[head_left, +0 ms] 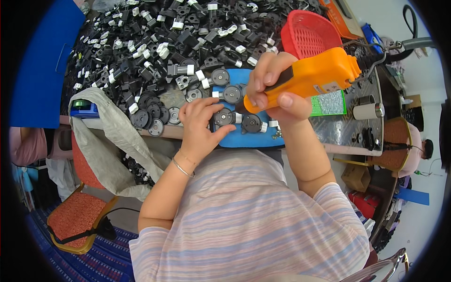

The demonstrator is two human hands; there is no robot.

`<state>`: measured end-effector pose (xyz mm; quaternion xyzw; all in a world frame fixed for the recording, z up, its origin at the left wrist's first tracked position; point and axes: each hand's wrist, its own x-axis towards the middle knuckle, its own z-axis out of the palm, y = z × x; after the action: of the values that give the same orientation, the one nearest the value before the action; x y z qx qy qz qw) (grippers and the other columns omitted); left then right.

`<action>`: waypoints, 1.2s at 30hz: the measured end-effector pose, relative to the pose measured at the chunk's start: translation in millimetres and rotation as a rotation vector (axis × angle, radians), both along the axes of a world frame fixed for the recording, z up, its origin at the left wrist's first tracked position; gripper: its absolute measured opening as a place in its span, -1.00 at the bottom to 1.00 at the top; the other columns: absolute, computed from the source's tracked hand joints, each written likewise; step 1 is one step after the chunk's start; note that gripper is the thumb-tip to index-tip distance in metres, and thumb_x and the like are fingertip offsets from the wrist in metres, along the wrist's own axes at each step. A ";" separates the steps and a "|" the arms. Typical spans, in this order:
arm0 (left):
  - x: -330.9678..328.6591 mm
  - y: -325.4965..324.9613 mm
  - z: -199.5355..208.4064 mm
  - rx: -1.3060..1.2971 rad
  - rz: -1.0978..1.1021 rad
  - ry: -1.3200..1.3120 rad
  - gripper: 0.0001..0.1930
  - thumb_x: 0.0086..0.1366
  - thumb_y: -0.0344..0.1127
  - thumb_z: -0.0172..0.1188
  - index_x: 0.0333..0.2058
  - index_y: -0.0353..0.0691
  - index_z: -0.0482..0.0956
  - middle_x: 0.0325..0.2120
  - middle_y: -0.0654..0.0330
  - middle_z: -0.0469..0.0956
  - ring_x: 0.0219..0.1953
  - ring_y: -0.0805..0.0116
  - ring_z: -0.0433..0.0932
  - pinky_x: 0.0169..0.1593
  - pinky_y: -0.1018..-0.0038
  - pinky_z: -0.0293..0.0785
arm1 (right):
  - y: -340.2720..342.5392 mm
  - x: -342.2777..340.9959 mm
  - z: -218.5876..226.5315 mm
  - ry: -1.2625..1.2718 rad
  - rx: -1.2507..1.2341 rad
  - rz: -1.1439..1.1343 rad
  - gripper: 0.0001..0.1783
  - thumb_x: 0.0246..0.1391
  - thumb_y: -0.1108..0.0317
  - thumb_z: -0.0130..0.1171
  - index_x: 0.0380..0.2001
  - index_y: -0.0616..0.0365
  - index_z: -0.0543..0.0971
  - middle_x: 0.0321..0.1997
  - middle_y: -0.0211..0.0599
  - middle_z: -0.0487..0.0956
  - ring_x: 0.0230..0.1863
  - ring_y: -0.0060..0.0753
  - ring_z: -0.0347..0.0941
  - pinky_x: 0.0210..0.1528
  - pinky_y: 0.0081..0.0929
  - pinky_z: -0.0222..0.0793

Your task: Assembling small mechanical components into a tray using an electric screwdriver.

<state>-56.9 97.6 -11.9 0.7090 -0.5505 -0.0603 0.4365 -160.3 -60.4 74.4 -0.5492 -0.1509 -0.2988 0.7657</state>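
My right hand (pixel 275 87) is wrapped round an orange electric screwdriver (pixel 310 73), tilted with its dark tip down at the left. The tip is beside a black round part (pixel 223 117) with a white end. Thumb and fingers of my left hand (pixel 201 123) grip that part from its left side, on a blue mat (pixel 239 139). Further black round parts with white ends lie close by on the mat: one (pixel 252 123) to the right, another (pixel 232 94) just beyond. Whether the tip touches a screw is hidden.
A large heap of black and white parts (pixel 155 42) covers the far table. Beyond my right hand stand a red basket (pixel 307 35) and a green tray (pixel 336 104) of small metal pieces. A cable (pixel 418 43) runs right from the screwdriver. A grey sack (pixel 108 141) hangs at the left edge.
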 end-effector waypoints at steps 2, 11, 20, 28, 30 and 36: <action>-1.3 -1.8 0.5 -0.035 -0.008 0.037 -0.64 -0.17 -0.14 0.40 -0.37 -0.13 0.56 -0.19 0.27 0.50 -0.04 0.25 0.35 0.10 0.23 0.00 | 1.1 -1.6 0.3 0.001 0.009 -0.018 -0.69 -0.09 0.28 0.19 -0.34 0.21 0.36 -0.36 -0.21 0.36 -0.55 -0.49 0.38 -0.47 -0.55 0.30; -5.0 -12.5 -1.7 -0.036 0.011 0.107 -0.90 -0.06 -0.33 0.31 -0.52 -0.11 0.58 -0.24 0.33 0.53 -0.06 0.28 0.37 0.07 0.29 0.01 | -1.4 -7.2 0.8 -0.014 0.019 -0.047 -0.68 -0.07 0.26 0.20 -0.33 0.21 0.37 -0.35 -0.22 0.36 -0.55 -0.50 0.37 -0.47 -0.55 0.30; -6.7 -13.9 -0.3 -0.040 0.035 0.053 -0.91 -0.06 -0.44 0.24 -0.52 -0.11 0.54 -0.38 0.31 0.51 -0.20 0.28 0.39 0.01 0.34 0.07 | -1.9 -11.0 3.2 -0.027 0.006 -0.068 -0.68 -0.07 0.27 0.19 -0.32 0.20 0.37 -0.34 -0.23 0.36 -0.55 -0.51 0.37 -0.49 -0.55 0.28; -2.7 -14.7 3.3 -0.090 0.002 0.194 -0.89 -0.05 -0.52 0.18 -0.52 -0.14 0.53 -0.48 0.30 0.51 -0.29 0.28 0.41 -0.07 0.38 0.15 | -5.4 -16.1 3.0 -0.069 0.026 -0.124 -0.70 -0.06 0.25 0.13 -0.32 0.18 0.36 -0.34 -0.23 0.35 -0.56 -0.53 0.37 -0.46 -0.56 0.28; -3.5 -15.2 3.8 -0.108 -0.018 0.219 -0.89 -0.05 -0.53 0.17 -0.52 -0.14 0.53 -0.49 0.30 0.51 -0.30 0.28 0.41 -0.08 0.39 0.17 | -5.0 -16.7 3.0 -0.075 0.022 -0.149 -0.71 -0.05 0.23 0.11 -0.32 0.17 0.36 -0.34 -0.24 0.35 -0.56 -0.54 0.37 -0.44 -0.56 0.28; -7.6 -14.5 1.6 -0.053 0.008 0.372 -0.89 -0.07 -0.52 0.21 -0.52 -0.16 0.53 -0.50 0.29 0.51 -0.32 0.27 0.41 -0.12 0.39 0.22 | -4.8 -18.9 3.2 -0.098 0.012 -0.155 -0.70 -0.04 0.22 0.09 -0.31 0.17 0.34 -0.34 -0.25 0.34 -0.56 -0.54 0.37 -0.43 -0.55 0.28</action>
<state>-64.6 83.1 -10.2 0.6761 -0.4589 -0.1741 0.5495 -179.1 -65.2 77.5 -0.5393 -0.1436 -0.3845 0.7353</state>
